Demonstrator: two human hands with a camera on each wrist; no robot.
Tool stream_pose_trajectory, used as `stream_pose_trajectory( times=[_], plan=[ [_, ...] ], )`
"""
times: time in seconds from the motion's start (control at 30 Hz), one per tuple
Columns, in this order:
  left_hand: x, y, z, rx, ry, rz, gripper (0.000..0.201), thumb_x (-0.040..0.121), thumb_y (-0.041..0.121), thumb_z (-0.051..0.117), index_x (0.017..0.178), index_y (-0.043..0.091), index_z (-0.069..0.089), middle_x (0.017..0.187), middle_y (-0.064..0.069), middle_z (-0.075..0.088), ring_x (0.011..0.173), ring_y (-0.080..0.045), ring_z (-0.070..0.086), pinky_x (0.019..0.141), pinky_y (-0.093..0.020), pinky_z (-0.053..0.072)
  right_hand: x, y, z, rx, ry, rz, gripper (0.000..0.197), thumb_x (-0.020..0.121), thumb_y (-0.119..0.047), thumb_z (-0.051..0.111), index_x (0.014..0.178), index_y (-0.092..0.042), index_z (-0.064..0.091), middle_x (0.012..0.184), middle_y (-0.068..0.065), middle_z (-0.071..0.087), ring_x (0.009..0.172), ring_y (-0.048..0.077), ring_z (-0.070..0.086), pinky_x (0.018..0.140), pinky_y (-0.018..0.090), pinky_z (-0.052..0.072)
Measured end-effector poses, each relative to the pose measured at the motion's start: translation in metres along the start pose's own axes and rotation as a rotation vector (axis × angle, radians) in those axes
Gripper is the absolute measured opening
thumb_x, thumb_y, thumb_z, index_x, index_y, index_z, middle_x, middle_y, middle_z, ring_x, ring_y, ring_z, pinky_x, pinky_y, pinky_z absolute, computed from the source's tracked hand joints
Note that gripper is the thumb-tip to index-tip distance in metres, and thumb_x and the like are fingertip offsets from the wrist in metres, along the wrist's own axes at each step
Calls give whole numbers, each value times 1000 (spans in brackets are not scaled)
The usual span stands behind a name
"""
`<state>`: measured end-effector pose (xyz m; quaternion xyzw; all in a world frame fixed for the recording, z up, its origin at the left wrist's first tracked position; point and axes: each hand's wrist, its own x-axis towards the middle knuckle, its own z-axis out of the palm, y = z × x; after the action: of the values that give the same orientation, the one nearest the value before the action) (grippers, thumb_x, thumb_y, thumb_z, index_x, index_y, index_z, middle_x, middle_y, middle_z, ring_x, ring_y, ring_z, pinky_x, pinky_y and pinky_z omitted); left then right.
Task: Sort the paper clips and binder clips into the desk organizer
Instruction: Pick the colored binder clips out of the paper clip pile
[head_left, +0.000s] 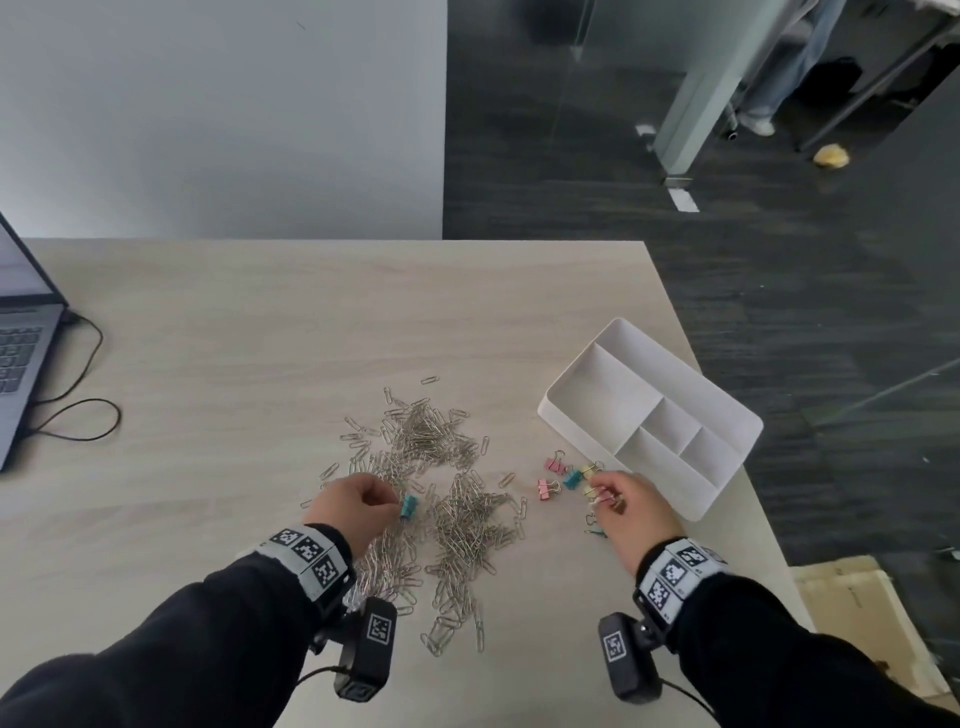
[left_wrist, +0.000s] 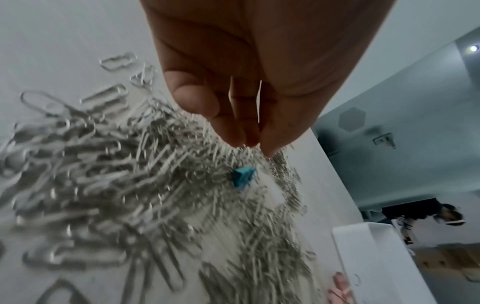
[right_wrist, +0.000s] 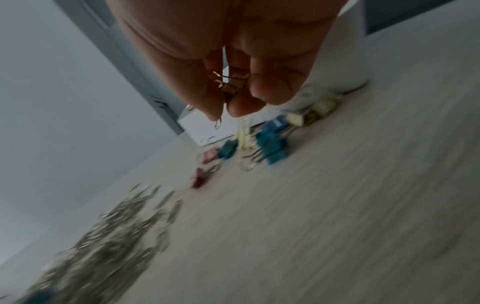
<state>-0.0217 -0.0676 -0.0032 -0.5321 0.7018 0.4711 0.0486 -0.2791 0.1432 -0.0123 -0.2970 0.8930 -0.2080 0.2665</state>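
Note:
A big heap of silver paper clips (head_left: 431, 483) (left_wrist: 130, 185) lies mid-table. A teal binder clip (head_left: 409, 506) (left_wrist: 244, 176) rests on the heap. My left hand (head_left: 387, 506) (left_wrist: 249, 142) hovers just over it, fingertips bunched together, with nothing visible between them. To the right, several loose pink, teal and yellow binder clips (head_left: 558, 473) (right_wrist: 272, 148) lie beside the white desk organizer (head_left: 649, 415) (right_wrist: 207, 127), whose compartments look empty. My right hand (head_left: 605, 491) (right_wrist: 233, 107) is above those clips and holds binder clips (right_wrist: 233, 86) in its curled fingers.
An open laptop (head_left: 21, 353) sits at the table's left edge with a black cable (head_left: 78, 415) looping beside it. The organizer stands close to the table's right edge. A cardboard box (head_left: 857, 613) lies on the floor beyond it.

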Motion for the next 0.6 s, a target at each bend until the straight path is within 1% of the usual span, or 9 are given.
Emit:
stream_pose_trajectory(
  times=[0.03, 0.07, 0.13, 0.2, 0.3, 0.4, 0.47, 0.53, 0.6],
  plan=[
    [4, -3, -3, 23, 11, -7, 3, 83, 19, 69, 82, 20, 66, 78, -2, 69, 62, -18, 64, 56, -33, 60, 2, 5, -3, -15, -4, 20, 31, 89, -14, 60, 115, -30, 63, 116, -7, 56, 94, 12, 60, 90, 31, 50],
    [7, -5, -4, 52, 18, -10, 4, 82, 20, 69, 81, 21, 65, 79, -1, 69, 66, -20, 66, 60, -36, 61, 3, 10, -5, -34, -7, 25, 32, 89, -15, 60, 118, -30, 62, 118, -6, 55, 95, 13, 60, 91, 31, 50],
    [12, -7, -4, 123, 33, 2, 7, 80, 27, 71, 80, 26, 64, 82, 5, 69, 68, -15, 66, 63, -33, 60, 3, 14, -4, -78, -25, 10, 35, 89, -16, 60, 122, -29, 60, 123, -6, 53, 96, 13, 60, 93, 31, 49],
    [15, -7, 0, 184, 44, 27, 13, 78, 36, 73, 78, 28, 62, 80, 8, 68, 69, -11, 64, 61, -28, 58, 0, 16, -1, -112, -31, -14, 41, 88, -16, 61, 126, -29, 57, 126, -8, 51, 95, 13, 60, 92, 29, 49],
    [15, -2, 7, 275, 49, 54, 22, 76, 47, 73, 75, 28, 60, 75, 9, 66, 68, -9, 63, 53, -22, 48, -5, 17, 4, -117, -14, -22, 47, 85, -21, 64, 129, -32, 53, 128, -11, 46, 92, 9, 62, 87, 30, 52],
    [16, 3, 10, 360, 76, 64, 22, 80, 48, 67, 74, 27, 60, 71, 9, 65, 65, -9, 61, 50, -21, 44, -8, 14, 7, -122, 23, -31, 46, 84, -25, 64, 127, -33, 53, 125, -13, 42, 88, 8, 61, 82, 33, 53],
    [18, 5, 10, 366, 55, 65, 20, 85, 44, 63, 74, 27, 60, 71, 9, 65, 65, -8, 60, 51, -21, 46, -8, 11, 8, -130, 56, -66, 41, 83, -25, 63, 123, -32, 55, 121, -11, 43, 89, 8, 57, 80, 31, 52],
    [17, 6, 9, 330, 22, 59, 18, 86, 40, 63, 74, 26, 62, 74, 8, 66, 66, -8, 61, 55, -23, 50, -8, 7, 9, -122, 69, -99, 34, 83, -24, 63, 117, -31, 59, 116, -11, 44, 88, 8, 56, 79, 31, 51],
    [13, 10, 8, 251, -13, 69, 18, 86, 41, 63, 75, 27, 64, 74, 6, 68, 61, -8, 60, 51, -21, 47, -6, 1, 11, -105, 56, -139, 25, 83, -26, 63, 108, -30, 63, 111, -12, 46, 88, 7, 55, 82, 31, 51]
  ],
)
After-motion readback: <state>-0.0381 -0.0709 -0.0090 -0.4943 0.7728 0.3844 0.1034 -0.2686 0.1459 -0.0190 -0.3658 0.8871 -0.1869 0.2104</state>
